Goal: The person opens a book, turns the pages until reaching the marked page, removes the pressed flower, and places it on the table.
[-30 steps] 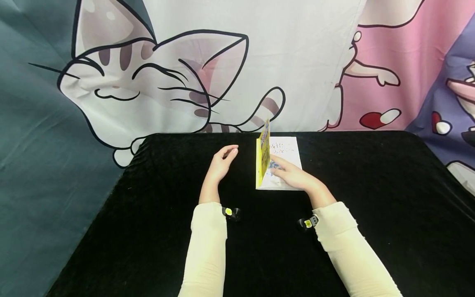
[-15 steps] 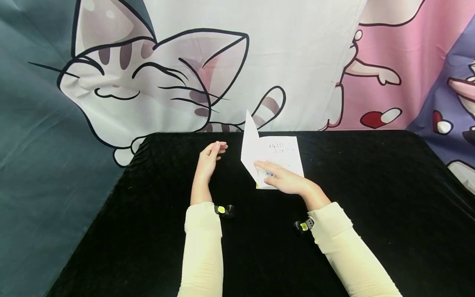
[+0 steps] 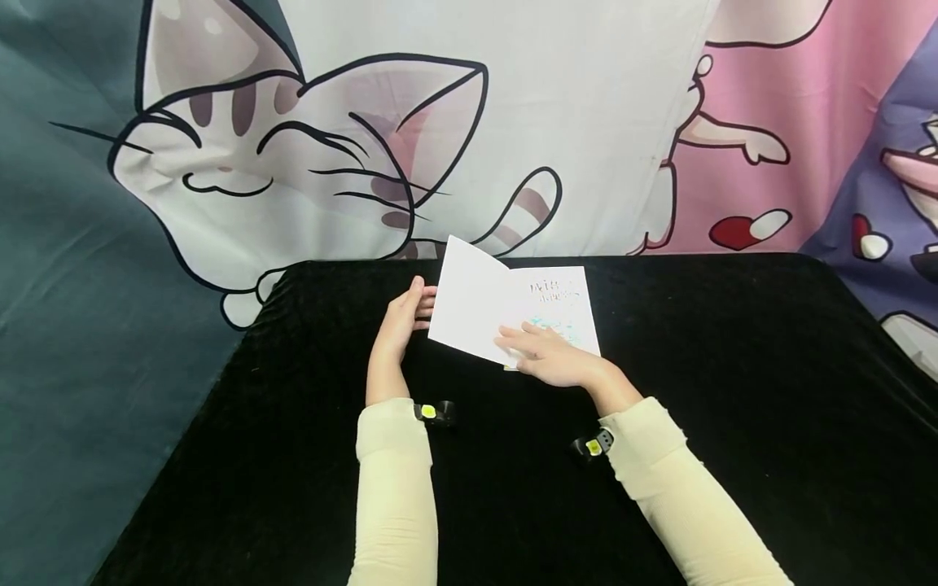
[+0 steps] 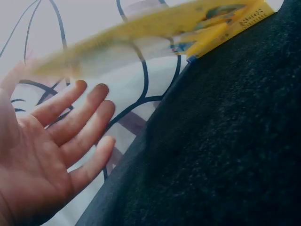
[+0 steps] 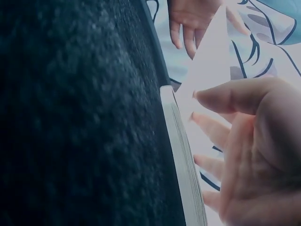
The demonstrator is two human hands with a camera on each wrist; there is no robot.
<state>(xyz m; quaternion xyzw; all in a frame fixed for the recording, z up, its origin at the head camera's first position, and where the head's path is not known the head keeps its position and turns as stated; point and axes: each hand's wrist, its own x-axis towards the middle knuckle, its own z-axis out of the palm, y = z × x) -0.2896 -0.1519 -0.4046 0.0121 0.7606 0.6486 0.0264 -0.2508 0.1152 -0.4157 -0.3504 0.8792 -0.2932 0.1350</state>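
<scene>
A book (image 3: 550,285) lies on the black cloth, its front cover (image 3: 465,305) swung over to the left and slanting up. The cover's inside is white; its yellow outside shows blurred in the left wrist view. Printed lettering and a blue picture mark the right-hand page. My left hand (image 3: 399,319) is at the cover's outer edge, fingers extended, palm facing the book. Over the lower part of the open book, my right hand (image 3: 551,356) spreads its fingers, fingertips close over the page. The right wrist view shows the book's page edges (image 5: 181,150) beside that hand.
The black cloth (image 3: 733,391) covers the table under the book. Behind its far edge hangs a curtain (image 3: 601,122) printed with cartoon cats. A small black camera (image 3: 437,413) is strapped at the left wrist, and another camera (image 3: 592,446) at the right.
The cover has swung from nearly upright over to the left, baring the page. My left hand has moved left and turned its palm toward the cover. My right hand has shifted slightly left and nearer.
</scene>
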